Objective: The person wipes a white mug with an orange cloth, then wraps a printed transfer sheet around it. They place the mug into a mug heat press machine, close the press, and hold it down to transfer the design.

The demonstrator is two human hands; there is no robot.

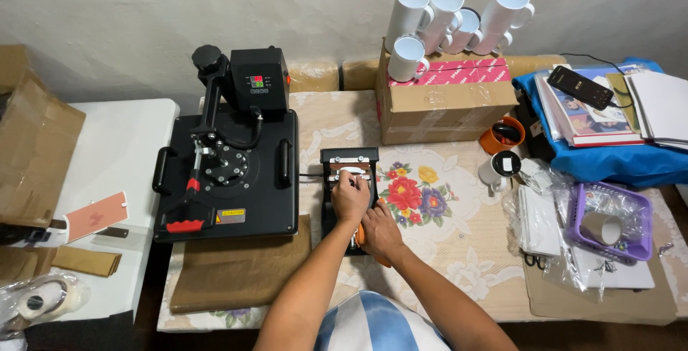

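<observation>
A small black mug press (349,157) sits in the middle of the table, with a white mug (352,172) lying in its orange clamp. My left hand (350,197) rests on top of the mug in the clamp, fingers curled over it. My right hand (380,229) lies just below and to the right, gripping the press's orange handle (360,235) at the near end. Both forearms reach in from the bottom edge.
A large black flat heat press (226,172) stands to the left. Behind is a cardboard box (444,103) with several white mugs (444,14) on top. A purple basket (609,218), papers, an orange mug (502,136) and blue cloth (616,164) fill the right.
</observation>
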